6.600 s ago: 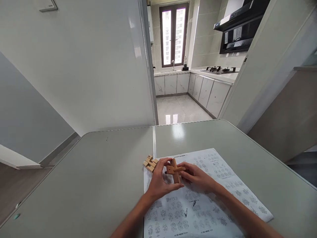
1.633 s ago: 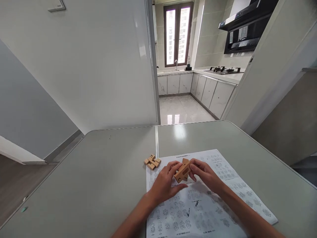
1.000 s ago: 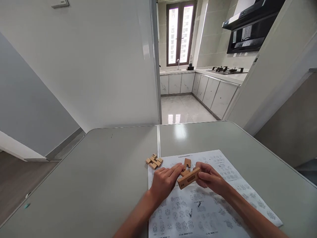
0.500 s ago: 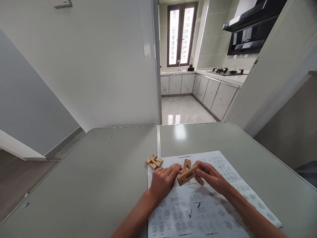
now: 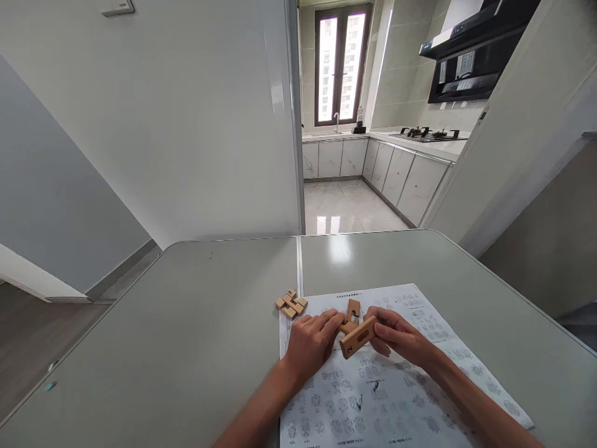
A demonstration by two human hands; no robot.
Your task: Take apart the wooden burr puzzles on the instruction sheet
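My right hand (image 5: 399,337) pinches a slotted wooden puzzle bar (image 5: 358,336) marked with a number and holds it tilted just above the paper. My left hand (image 5: 311,344) rests on the printed instruction sheet (image 5: 382,398), fingertips closed on the partly joined wooden pieces (image 5: 351,316) that stand between both hands. The bar's far end touches those pieces. A small cluster of loose wooden blocks (image 5: 290,303) lies on the table just left of the sheet's top corner, a short way beyond my left hand.
The grey-green table (image 5: 186,348) has a seam (image 5: 298,264) running down its middle and rounded far corners. A white wall stands behind its far edge, and a doorway opens onto a kitchen with cabinets (image 5: 387,171) and a hob.
Over the last second the slotted bar in my right hand has shifted slightly and stays against the pieces under my left fingers. Earlier, both hands held the assembly together upright.
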